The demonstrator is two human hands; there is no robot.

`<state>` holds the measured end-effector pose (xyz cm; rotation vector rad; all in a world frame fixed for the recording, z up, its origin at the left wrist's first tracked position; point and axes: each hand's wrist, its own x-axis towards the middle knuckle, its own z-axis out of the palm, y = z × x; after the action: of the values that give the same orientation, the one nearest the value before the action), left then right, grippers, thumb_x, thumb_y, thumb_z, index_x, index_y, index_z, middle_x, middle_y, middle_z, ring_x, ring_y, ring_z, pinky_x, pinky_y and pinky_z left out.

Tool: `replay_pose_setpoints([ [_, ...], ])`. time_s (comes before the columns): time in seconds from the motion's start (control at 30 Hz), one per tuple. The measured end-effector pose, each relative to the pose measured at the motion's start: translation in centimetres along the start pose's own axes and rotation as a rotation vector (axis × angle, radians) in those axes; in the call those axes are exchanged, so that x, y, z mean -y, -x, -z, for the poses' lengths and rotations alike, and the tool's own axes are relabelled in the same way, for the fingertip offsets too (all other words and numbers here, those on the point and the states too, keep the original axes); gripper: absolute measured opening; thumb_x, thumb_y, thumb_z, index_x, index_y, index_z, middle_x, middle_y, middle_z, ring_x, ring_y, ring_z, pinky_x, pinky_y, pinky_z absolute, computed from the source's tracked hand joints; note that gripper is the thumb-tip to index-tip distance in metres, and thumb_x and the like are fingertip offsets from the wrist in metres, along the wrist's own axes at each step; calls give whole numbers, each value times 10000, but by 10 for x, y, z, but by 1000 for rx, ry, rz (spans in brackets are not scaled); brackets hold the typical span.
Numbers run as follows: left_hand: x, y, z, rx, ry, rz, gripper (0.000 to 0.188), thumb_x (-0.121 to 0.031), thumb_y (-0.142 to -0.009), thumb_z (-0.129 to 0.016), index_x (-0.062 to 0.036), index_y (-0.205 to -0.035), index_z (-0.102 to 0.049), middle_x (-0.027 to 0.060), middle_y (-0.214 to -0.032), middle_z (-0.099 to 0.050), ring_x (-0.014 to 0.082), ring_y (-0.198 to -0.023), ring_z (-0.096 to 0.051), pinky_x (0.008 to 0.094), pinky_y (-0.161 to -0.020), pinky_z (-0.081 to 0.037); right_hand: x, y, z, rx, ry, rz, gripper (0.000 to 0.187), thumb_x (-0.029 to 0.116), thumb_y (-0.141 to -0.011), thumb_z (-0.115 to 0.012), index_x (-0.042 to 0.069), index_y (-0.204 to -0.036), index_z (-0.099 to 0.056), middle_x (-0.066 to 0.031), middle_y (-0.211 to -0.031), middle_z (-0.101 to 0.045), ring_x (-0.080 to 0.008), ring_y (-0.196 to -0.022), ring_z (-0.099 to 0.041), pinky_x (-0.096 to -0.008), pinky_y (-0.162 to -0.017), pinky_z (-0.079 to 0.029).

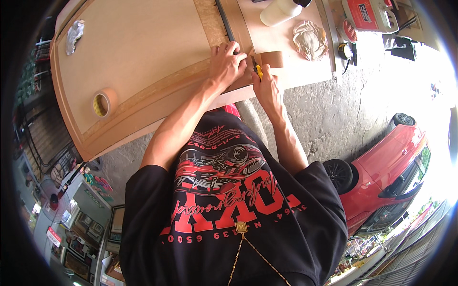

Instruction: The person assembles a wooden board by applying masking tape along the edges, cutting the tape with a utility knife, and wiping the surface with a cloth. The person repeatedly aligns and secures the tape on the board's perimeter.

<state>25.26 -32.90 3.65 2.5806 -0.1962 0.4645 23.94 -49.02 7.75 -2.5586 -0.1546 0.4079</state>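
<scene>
My right hand is closed around a yellow and black utility knife. The knife's front end is over the right end of the large board, close to my left fingers. My left hand has its fingers bent down on the near end of a long dark straight strip, which looks like a ruler. The strip runs away from me across the large tan framed board, whose border is covered in brown tape. Just beyond the knife lies a brown flat piece, perhaps tape.
A tape roll and a crumpled wad rest on the board. At the right are a white bottle, a bunched cloth, a tape measure and a red-and-white jug. A red car stands beyond the concrete floor.
</scene>
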Motion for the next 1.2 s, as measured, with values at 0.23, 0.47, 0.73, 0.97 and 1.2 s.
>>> replay_pose_setpoints([
  [0.23, 0, 1, -3, -25, 5, 17, 100, -209, -721, -716, -191, -816, -744, -17, -893, -556, 220, -861, -535, 409, -771, -382, -1, 28, 5, 25, -36, -76, 363, 219, -936, -570, 3, -1202, -449, -338, -879, -622, -515, -887, -595, -540, -715, -501],
  [0.47, -6, 1, 0, 6, -54, 47, 126, -251, -731, -727, -186, -839, -737, -10, -931, -565, 229, -907, -533, 427, -808, -390, -9, 45, 13, 86, 29, -134, 368, 283, -915, -610, 47, -1172, -490, -314, -873, -630, -483, -802, -622, -539, -723, -498],
  [0.73, -34, 21, -1, -56, -14, 131, 244, -268, -748, -716, -207, -983, -687, 22, -1074, -564, 278, -999, -529, 493, -855, -396, -59, -7, -7, -404, -860, -292, 309, 257, -911, -666, 57, -1142, -621, -52, -775, -675, -102, -548, -542, -266, -455, -398],
  [0.97, -26, 23, -6, 67, -109, 197, 283, -376, -820, -652, -138, -971, -667, 81, -1124, -514, 302, -1130, -459, 513, -951, -351, -54, -66, 16, -927, -679, -113, 309, 183, -831, -761, 19, -1014, -573, -129, -878, -651, -208, -748, -645, -375, -655, -582],
  [1.2, -30, 25, -32, 105, -230, 99, 341, -378, -855, -598, -105, -1047, -668, 74, -1104, -546, 273, -1147, -450, 477, -970, -348, -71, -75, 71, -725, 204, 527, 247, 196, -913, -646, 1, -1058, -606, -190, -887, -656, -344, -784, -652, -439, -653, -525],
])
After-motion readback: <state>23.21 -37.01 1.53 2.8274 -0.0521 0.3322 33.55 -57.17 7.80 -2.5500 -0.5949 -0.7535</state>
